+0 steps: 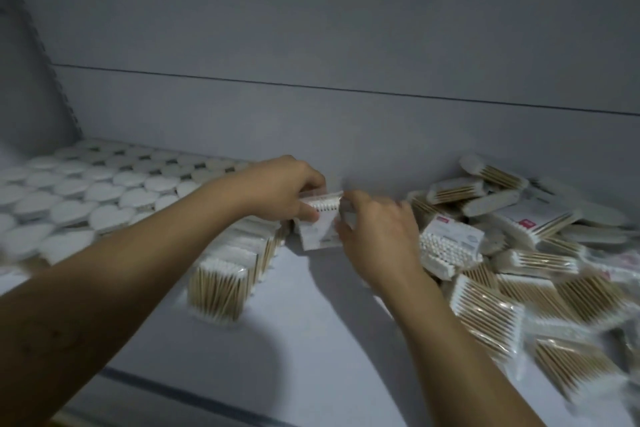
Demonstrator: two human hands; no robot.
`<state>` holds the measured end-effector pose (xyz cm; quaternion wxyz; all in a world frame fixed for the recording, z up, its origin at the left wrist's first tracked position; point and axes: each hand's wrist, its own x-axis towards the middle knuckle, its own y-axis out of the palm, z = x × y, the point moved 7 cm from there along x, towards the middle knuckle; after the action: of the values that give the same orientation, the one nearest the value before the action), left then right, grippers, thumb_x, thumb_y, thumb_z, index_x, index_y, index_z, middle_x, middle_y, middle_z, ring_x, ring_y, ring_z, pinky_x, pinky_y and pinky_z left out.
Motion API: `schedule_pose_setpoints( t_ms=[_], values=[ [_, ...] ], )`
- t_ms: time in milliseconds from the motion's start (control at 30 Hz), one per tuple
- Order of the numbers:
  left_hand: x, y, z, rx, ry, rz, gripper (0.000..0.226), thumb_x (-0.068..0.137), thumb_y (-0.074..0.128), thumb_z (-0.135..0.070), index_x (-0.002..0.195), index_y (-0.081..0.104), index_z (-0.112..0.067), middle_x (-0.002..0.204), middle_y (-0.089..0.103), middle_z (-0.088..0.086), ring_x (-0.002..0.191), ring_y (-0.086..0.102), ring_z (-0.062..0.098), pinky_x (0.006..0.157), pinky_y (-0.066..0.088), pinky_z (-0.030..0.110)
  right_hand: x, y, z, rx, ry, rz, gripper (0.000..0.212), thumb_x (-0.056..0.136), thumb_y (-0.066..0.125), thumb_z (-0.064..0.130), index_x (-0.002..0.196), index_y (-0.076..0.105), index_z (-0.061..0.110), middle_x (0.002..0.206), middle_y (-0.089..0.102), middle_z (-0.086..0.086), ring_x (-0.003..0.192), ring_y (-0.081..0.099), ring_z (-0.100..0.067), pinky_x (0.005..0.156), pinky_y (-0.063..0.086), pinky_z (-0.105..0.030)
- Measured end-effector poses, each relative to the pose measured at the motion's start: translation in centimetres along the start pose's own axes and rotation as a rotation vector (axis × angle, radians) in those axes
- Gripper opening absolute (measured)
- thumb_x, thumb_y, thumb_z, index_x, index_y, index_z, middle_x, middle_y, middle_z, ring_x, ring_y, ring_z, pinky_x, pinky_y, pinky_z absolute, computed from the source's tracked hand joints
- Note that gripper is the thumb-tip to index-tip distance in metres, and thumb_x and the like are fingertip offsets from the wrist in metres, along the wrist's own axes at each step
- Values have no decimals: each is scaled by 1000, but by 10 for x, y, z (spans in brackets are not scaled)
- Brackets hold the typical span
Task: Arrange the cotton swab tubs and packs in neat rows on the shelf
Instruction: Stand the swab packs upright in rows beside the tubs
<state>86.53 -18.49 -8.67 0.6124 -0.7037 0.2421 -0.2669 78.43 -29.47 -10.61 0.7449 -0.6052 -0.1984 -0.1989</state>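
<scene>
The left hand (284, 189) pinched the top of a swab pack (318, 236), just below its fingers. The right hand (377, 236) gripped the pack's right edge.

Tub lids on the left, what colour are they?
The tub lids are plain white; head view shows it best.

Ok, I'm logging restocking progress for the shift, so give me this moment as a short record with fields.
left hand: grips the top of a pack
right hand: holds the same pack at its right edge
pack position: roughly upright, at the far end of the row of packs
tubs: white lids, neat rows, on the left
heap of packs: loose and unsorted, on the right
shelf: bare strip between row and heap
image quality: motion blur around the hands
</scene>
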Motion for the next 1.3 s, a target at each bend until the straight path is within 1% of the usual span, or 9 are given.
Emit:
schedule_pose_setpoints(
  t_ms=[233, 367, 467, 667, 800, 1000, 1133, 1233, 1300],
  values=[
    [19, 23, 6, 357, -14, -24, 27, 81, 70, -40, 97, 52, -27, 99, 60, -5, 90, 55, 20, 81, 38, 32, -12, -18, -40, -179, 67, -166, 29, 59, 81, 24, 86, 72, 17, 80, 70, -8, 78, 64, -30, 72, 23, -38],
    [24, 24, 0, 474, -1, -95, 19, 83, 65, -31, 99, 57, -25, 102, 56, -4, 100, 55, 21, 79, 31, 33, -12, -17, -39, -152, 60, -194, 28, 64, 78, 28, 89, 72, 17, 84, 70, -7, 83, 63, -30, 74, 23, -37],
    [26, 26, -3, 488, 6, -81, 14, 83, 61, -23, 90, 49, -28, 89, 47, -7, 96, 56, 21, 78, 29, 32, -12, -13, -37, -141, 54, -179, 27, 67, 76, 30, 90, 72, 18, 85, 70, -6, 85, 63, -30, 75, 23, -37],
    [30, 28, -4, 577, -56, -64, 17, 79, 61, -16, 95, 59, -22, 91, 61, -4, 90, 58, 22, 75, 26, 32, -10, -18, -47, -95, 82, -172, 28, 70, 74, 26, 97, 72, 19, 91, 71, -6, 90, 63, -31, 77, 23, -38],
    [25, 19, -23, 632, -122, -51, 9, 78, 57, -14, 85, 53, -19, 78, 50, -3, 82, 53, 22, 77, 23, 34, -9, -37, -65, -94, 69, -167, 30, 73, 74, 22, 102, 71, 21, 97, 71, -8, 94, 63, -31, 83, 27, -38],
    [18, 21, -82, 280, 19, 1, 51, 80, 70, -42, 127, 55, -30, 123, 60, -1, 115, 54, 23, 93, 37, 36, -9, -47, -87, -76, 80, 59, 30, 87, 63, 32, 116, 65, 30, 120, 65, 3, 115, 54, -23, 95, 26, -36],
    [15, 53, -104, -87, 45, 130, 61, 75, 74, -50, 129, 54, -29, 118, 64, -6, 111, 58, 19, 90, 47, 31, -9, -46, -90, -56, 76, 67, 26, 90, 59, 31, 115, 65, 30, 121, 65, 5, 117, 54, -21, 97, 28, -37],
    [16, 70, -109, -266, 82, 6, 50, 72, 73, -50, 116, 59, -29, 96, 56, -11, 102, 60, 21, 80, 46, 28, -11, -48, -94, -2, 87, 69, 26, 89, 59, 23, 113, 67, 28, 117, 67, 2, 114, 57, -23, 100, 35, -40],
    [14, 75, -106, -305, 34, -119, 57, 71, 70, -56, 121, 55, -32, 107, 57, -8, 108, 56, 20, 89, 47, 36, -14, -52, -99, 79, 111, 50, 33, 84, 57, 10, 110, 69, 26, 114, 69, -1, 110, 60, -25, 99, 41, -43]
  ],
)
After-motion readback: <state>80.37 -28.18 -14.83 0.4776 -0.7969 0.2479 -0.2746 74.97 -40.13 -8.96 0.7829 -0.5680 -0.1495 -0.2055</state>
